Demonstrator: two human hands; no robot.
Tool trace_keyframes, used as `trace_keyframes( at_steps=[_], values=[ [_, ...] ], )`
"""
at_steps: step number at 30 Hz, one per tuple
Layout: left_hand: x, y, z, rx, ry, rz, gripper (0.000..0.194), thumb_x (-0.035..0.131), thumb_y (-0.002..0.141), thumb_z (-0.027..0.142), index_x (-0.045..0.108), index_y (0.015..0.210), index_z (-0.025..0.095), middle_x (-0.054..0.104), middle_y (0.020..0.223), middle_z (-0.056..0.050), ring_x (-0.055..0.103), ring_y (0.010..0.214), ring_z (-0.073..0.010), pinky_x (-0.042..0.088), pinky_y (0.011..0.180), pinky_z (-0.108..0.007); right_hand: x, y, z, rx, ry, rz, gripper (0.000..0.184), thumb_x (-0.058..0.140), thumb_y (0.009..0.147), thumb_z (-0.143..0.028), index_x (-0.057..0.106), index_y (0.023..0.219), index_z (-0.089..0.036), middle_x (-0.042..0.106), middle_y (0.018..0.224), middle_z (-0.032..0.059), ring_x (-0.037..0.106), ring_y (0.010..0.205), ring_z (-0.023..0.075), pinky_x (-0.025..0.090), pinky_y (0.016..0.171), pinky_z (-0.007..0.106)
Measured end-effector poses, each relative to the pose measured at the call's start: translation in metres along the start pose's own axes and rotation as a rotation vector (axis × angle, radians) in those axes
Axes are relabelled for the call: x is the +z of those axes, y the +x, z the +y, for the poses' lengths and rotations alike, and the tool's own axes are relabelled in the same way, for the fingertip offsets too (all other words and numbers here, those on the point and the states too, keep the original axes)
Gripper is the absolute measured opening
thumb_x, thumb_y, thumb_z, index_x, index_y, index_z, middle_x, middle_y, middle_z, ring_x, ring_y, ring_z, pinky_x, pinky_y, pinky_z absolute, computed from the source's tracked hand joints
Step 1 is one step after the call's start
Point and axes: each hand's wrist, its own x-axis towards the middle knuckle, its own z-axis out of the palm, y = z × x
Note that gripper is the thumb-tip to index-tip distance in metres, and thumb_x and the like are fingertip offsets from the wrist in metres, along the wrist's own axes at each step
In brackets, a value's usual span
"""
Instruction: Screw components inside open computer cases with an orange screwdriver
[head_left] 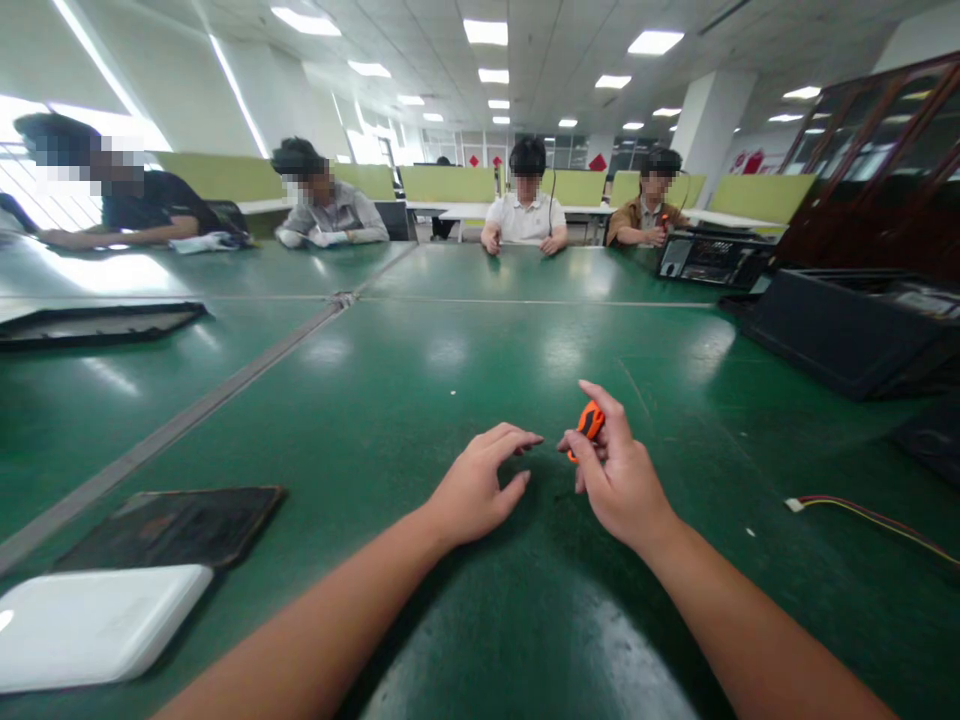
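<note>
Near left on the bench (337, 400), a white case (105, 625) lies flat, seemingly parked aside. The left hand (478, 487), grip released, is beside the right hand (621, 482), which pinches an orange-and-black tool (592, 420) near-centre, perhaps for control.

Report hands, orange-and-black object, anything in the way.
Left hand open, nothing visible in it. Right hand gripping orange-and-black object, partly hidden. White connector off to the right, clear of both hands.
</note>
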Motion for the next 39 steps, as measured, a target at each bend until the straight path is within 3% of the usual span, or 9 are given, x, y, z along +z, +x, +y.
trace_keyframes(
  at_steps=[4, 12, 19, 29, 36, 39],
  values=[
    [-0.0005, 0.0001, 0.0002, 0.001, -0.001, 0.003, 0.041, 0.059, 0.084, 0.009, 0.059, 0.123, 0.022, 0.066, 0.118, -0.007, 0.060, 0.112, -0.0215, 0.048, 0.103, -0.041, -0.0004, 0.0004, 0.0022, -0.022, -0.020, -0.013, 0.048, 0.053, 0.099, -0.030, 0.038, 0.145, -0.033, 0.071, 0.087, -0.0010, 0.063, 0.052, 0.0115, 0.053, 0.052, 0.025],
    [-0.0019, 0.0005, -0.0003, 0.012, 0.002, 0.000, 0.040, 0.058, 0.084, 0.009, 0.059, 0.123, 0.022, 0.065, 0.116, -0.007, 0.061, 0.110, -0.0209, 0.049, 0.101, -0.040, -0.0048, -0.0028, -0.0043, -0.183, 0.034, 0.193, 0.039, 0.053, 0.099, -0.026, 0.040, 0.136, -0.032, 0.069, 0.092, -0.0007, 0.068, 0.071, 0.0150, 0.056, 0.066, 0.028],
    [-0.0023, 0.0010, 0.0013, 0.003, 0.007, -0.012, 0.041, 0.059, 0.083, 0.009, 0.060, 0.122, 0.022, 0.065, 0.118, -0.006, 0.061, 0.110, -0.0210, 0.049, 0.102, -0.040, -0.0064, 0.0025, -0.0026, -0.139, -0.202, -0.055, 0.040, 0.048, 0.101, -0.030, 0.041, 0.140, -0.028, 0.071, 0.099, 0.0042, 0.072, 0.083, 0.0206, 0.057, 0.076, 0.034],
    [-0.0016, 0.0008, -0.0001, -0.016, 0.008, -0.025, 0.042, 0.058, 0.083, 0.009, 0.059, 0.123, 0.023, 0.065, 0.117, -0.007, 0.061, 0.109, -0.0219, 0.050, 0.102, -0.043, -0.0066, 0.0024, -0.0020, -0.133, -0.179, -0.042, 0.040, 0.048, 0.101, -0.032, 0.040, 0.140, -0.029, 0.070, 0.099, 0.0038, 0.073, 0.085, 0.0214, 0.057, 0.077, 0.035],
    [-0.0017, 0.0002, -0.0007, -0.007, 0.009, -0.019, 0.041, 0.058, 0.084, 0.010, 0.059, 0.123, 0.023, 0.066, 0.117, -0.007, 0.062, 0.110, -0.0218, 0.049, 0.103, -0.042, -0.0047, -0.0037, -0.0044, -0.161, 0.007, 0.213, 0.042, 0.052, 0.100, -0.027, 0.036, 0.138, -0.033, 0.068, 0.095, 0.0000, 0.066, 0.064, 0.0145, 0.056, 0.066, 0.030],
    [-0.0011, 0.0008, -0.0005, -0.006, 0.015, -0.026, 0.042, 0.059, 0.083, 0.010, 0.059, 0.123, 0.023, 0.066, 0.119, -0.007, 0.061, 0.112, -0.0224, 0.049, 0.103, -0.042, -0.0031, 0.0005, 0.0026, -0.122, -0.083, 0.063, 0.041, 0.051, 0.099, -0.027, 0.040, 0.138, -0.032, 0.069, 0.096, 0.0015, 0.068, 0.068, 0.0166, 0.057, 0.067, 0.032]
  ],
)
